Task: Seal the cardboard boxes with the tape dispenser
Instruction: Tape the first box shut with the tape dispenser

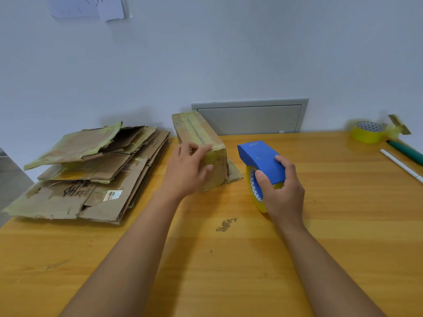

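Two bare hands work at a wooden table (pixel 343 225) set against a pale wall. The left hand (pixel 186 170) rests on the near end of a cardboard box (pixel 199 133), fingers fairly straight over the top edge and thumb against the near face, not curled round it. The box is closed and lies in the middle of the table, its long axis running from near right to far left, with a strip of yellowish tape along the top; a loose flap shows at its near right foot. Just right of the box, apart from it, the right hand (pixel 280 191) grips a tape dispenser (pixel 261 163): thumb on the left side, fingers wrapped over the blue cover. The dispenser points its blue nose away and to the left, and its yellow roll stands on edge (the lower half is hidden behind the hand, so the cutting edge cannot be made out). At far left sits a pile of flattened cardboard (pixel 91 175), its near corner reaching the table's edge. At far right lie a spare tape roll (pixel 368 132), a dark green pen (pixel 407 151) cut off by the frame, and a white pen (pixel 400 165).
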A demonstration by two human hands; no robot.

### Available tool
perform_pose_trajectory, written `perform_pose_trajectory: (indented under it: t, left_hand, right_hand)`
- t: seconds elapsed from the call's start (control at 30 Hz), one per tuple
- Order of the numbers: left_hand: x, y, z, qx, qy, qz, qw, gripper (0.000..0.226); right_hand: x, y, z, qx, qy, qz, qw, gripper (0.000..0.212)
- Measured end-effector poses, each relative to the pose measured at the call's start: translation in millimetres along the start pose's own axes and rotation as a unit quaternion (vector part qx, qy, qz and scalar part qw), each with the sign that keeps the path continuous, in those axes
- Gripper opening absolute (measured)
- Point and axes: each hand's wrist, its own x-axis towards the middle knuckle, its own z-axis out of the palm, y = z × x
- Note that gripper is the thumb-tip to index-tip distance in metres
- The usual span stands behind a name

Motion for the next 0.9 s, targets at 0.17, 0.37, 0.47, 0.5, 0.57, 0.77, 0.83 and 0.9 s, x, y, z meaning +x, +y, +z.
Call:
perform_pose_trajectory:
  t: [0.17,0.37,0.47,0.5,0.57,0.77,0.83,0.9]
  left_hand:
    - [2,12,5,0.007,0.064,-0.018,0.998,0.032]
    - [0,-1,1,0.032,0.065,-0.043,0.996,0.037]
    - [11,13,5,0.082,0.052,-0.105,0.990,0.075]
    - [14,18,6,0.092,0.060,-0.119,0.987,0.076]
    - [18,26,10,0.099,0.081,-0.126,0.984,0.063]
    - [13,22,2,0.089,0.045,-0.091,0.991,0.046]
    - [12,23,-1,0.119,0.033,-0.099,0.987,0.059]
    - [12,28,1,0.133,0.040,-0.082,0.987,0.062]
  right_hand:
    - [-2,-1,-1,0.007,0.006,0.011,1.000,0.051]
    - [-3,-4,2,0.020,0.025,0.021,0.999,0.054]
    - [-3,-6,2,0.016,0.027,0.023,0.999,0.056]
    - [-3,-7,2,0.014,0.027,0.022,0.999,0.056]
    - [-2,-7,0,0.014,0.028,0.024,0.999,0.056]
    - [2,-4,-5,0.008,0.045,0.040,0.998,0.053]
    - [1,-4,-4,0.003,0.048,0.041,0.998,0.053]
    - [1,-5,-3,0.003,0.052,0.043,0.998,0.054]
